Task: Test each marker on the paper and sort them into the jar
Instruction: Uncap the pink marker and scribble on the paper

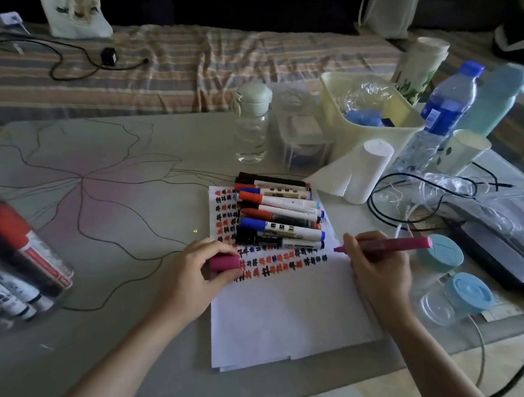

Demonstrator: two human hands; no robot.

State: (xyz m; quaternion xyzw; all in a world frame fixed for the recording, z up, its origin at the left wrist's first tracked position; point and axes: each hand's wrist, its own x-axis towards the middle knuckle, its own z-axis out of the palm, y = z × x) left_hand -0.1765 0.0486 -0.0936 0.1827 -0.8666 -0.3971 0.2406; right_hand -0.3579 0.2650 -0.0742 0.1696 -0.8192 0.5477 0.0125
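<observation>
Fingers point(362, 254) of my right hand point(378, 269) curl round the pink marker point(388, 245), tip just beside the last marks on the paper point(285, 312); my left hand point(197, 274) pinches its cap point(224, 263) over the paper's left edge; I'd drop the tip lightly and draw one short stroke; both forearms reach in low.

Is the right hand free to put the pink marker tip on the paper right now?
Probably yes: the right hand grips the uncapped pink marker, its tip just above bare paper, with nothing between.
</observation>
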